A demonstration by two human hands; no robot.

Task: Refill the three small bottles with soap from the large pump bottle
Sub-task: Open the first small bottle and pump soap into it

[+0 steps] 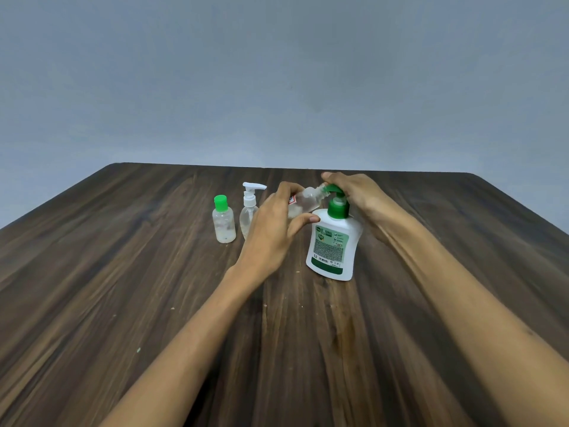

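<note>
The large white pump bottle (332, 245) with a green pump head stands upright right of the table's centre. My right hand (354, 192) rests on top of its pump head. My left hand (274, 223) holds a small clear bottle (308, 197) tilted on its side, its open neck right at the pump's green nozzle. To the left stand two more small bottles: a clear one with a green cap (223, 220) and a clear one with a white pump top (250, 208), partly hidden behind my left hand.
The dark wood table (154, 272) spreads all around, its far edge just behind the bottles. A plain grey wall rises beyond it. A few pale specks lie on the wood near the front left.
</note>
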